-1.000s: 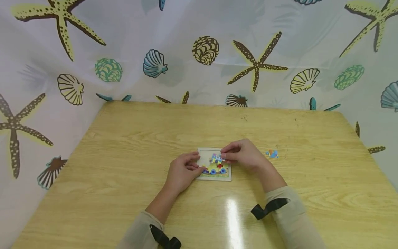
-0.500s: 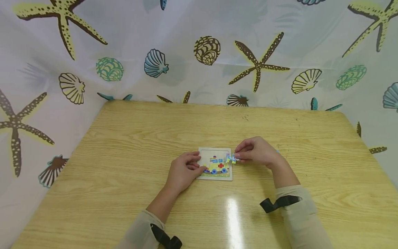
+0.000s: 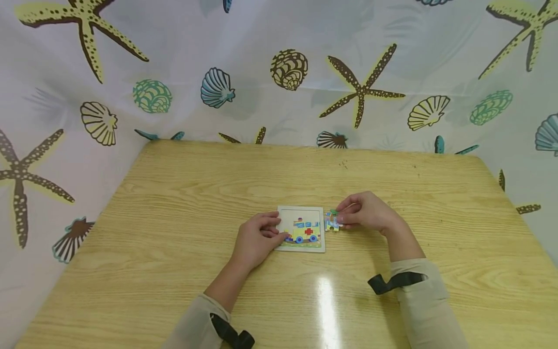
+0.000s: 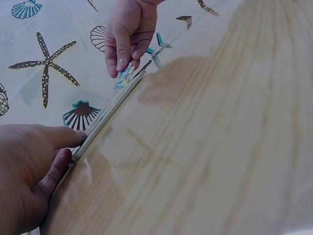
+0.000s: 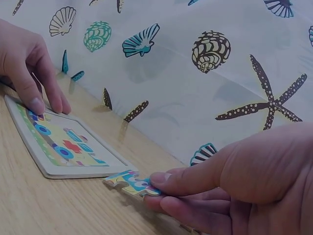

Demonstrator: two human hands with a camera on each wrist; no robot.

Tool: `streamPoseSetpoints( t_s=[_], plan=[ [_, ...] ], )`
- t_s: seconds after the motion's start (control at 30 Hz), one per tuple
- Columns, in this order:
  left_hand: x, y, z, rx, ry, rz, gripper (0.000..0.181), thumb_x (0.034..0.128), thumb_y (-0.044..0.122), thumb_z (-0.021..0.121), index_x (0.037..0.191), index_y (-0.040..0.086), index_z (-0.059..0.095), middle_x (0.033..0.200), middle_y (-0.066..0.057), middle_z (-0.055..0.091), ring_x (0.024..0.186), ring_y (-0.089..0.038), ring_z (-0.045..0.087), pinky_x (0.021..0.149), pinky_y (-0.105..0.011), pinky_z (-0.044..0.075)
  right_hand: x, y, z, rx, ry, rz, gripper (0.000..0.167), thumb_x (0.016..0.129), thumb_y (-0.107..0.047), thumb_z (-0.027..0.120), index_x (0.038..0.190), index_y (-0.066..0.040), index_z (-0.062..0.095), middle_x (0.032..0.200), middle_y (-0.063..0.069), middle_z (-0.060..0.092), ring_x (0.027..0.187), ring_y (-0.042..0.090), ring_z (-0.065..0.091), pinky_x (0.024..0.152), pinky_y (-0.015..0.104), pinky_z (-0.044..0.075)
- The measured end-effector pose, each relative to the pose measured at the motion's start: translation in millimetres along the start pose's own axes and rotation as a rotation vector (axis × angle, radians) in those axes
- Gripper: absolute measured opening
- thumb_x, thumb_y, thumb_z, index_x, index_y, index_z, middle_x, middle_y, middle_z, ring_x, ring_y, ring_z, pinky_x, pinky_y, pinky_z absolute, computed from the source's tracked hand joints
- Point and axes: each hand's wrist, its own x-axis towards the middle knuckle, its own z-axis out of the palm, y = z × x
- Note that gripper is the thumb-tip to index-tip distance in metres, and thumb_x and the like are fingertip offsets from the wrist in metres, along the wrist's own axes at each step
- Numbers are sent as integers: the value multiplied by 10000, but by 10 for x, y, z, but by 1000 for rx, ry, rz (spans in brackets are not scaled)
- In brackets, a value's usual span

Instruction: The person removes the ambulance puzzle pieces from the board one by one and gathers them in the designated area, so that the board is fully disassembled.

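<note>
1. Piece (image 3: 332, 224): located just right of the tray (image 3: 301, 250), in the fingertips of the right hand (image 3: 367, 212); contact between piece and tray cannot be told.
2. Tray: flat on the table (image 3: 174, 218), between the hands; the left hand (image 3: 256, 241) is at its left side; a yellow vehicle (image 3: 301, 233) with blue wheels and a red cross occupies its lower part.
3. Left hand: partly closed, thumb over the near left corner, fingers bent at the left rim; it grips the tray edge.
4. Right hand: nearly closed, thumb against fingers; it pinches the piece; the forearm slants in from the lower right.
5. Head view: shows both sleeves (image 3: 429, 312) and black straps (image 3: 397, 282), outside both wrist views.
6. Left wrist view: shows the tray almost edge-on, as a thin slab; the vehicle is not readable there.
7. Right wrist view: shows the piece's thickness and the thumb laid on its printed face; the head view does not resolve these.
</note>
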Motion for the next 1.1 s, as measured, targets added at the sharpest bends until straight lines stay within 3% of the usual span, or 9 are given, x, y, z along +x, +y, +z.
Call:
streamPoseSetpoints(
  t_s=[0.43, 0.8, 1.1],
  plan=[
    [11, -19, 6, -1, 2, 8, 355, 798, 99, 841, 1126, 10, 737, 1328, -34, 643, 848, -123, 672, 754, -191, 582, -38, 18, -17, -78, 27, 22, 175, 880, -40, 740, 983, 71, 653, 814, 83, 739, 692, 141, 694, 658, 290, 606],
    [2, -22, 20, -2, -3, -5, 358, 800, 115, 842, 1131, 25, 739, 1325, -33, 643, 833, -106, 666, 751, -194, 583, -67, 8, -41, -69, 49, 19, 270, 876, -81, 750, 1069, 75, 644, 824, 93, 737, 677, 153, 669, 644, 281, 577],
    [-2, -7, -4, 12, 3, 1, 351, 801, 115, 842, 1125, 21, 740, 1329, -31, 641, 828, -107, 667, 753, -192, 583, 9, -9, -14, -29, 63, -12, 283, 939, -130, 692, 1169, 31, 658, 980, 145, 700, 766, 160, 683, 701, 271, 598]
  ],
)
